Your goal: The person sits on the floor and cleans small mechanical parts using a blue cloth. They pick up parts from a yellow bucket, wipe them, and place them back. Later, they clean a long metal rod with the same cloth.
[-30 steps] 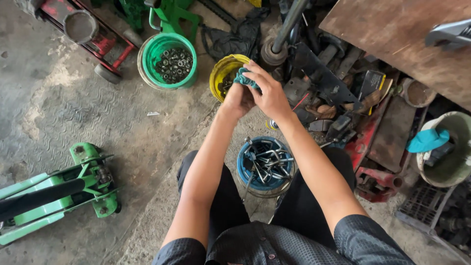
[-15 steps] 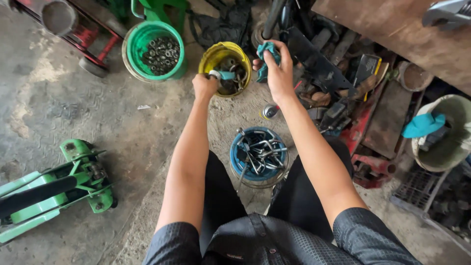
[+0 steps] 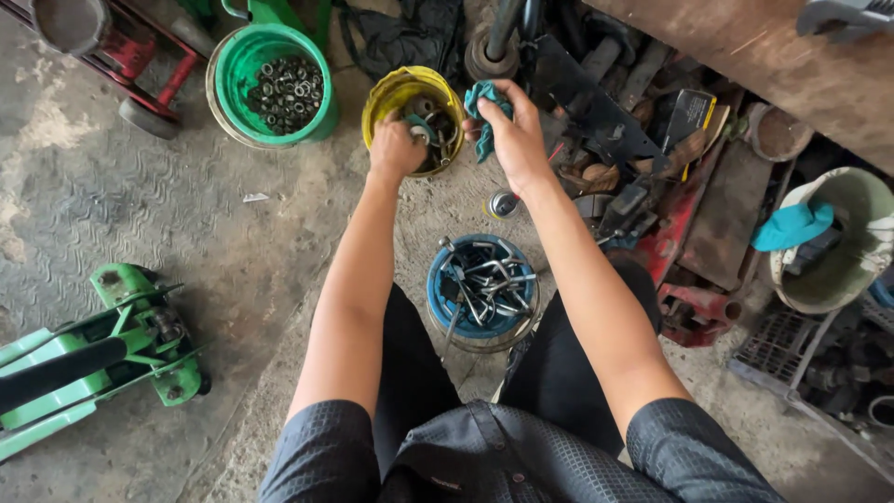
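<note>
My left hand (image 3: 396, 147) reaches into the yellow bucket (image 3: 389, 91) of metal parts, its fingers closed over something at the rim; what it grips is hidden. My right hand (image 3: 515, 133) is just right of that bucket and holds a crumpled teal rag (image 3: 482, 104). A small shiny metal socket (image 3: 504, 203) lies on the concrete below my right wrist. Between my knees stands a blue bucket (image 3: 442, 296) full of bent steel wrenches.
A green bucket (image 3: 238, 67) of nuts stands at upper left beside a red trolley (image 3: 154, 74). A green floor jack (image 3: 88, 359) lies at lower left. Scrap metal and tools (image 3: 643, 168) pile at right, with a pale bucket (image 3: 838, 270) and a rusty tabletop (image 3: 745, 56).
My view has come closer and lower. My left hand has gone deeper into the yellow bucket, while my right hand with the rag has dropped slightly toward the bucket's right side.
</note>
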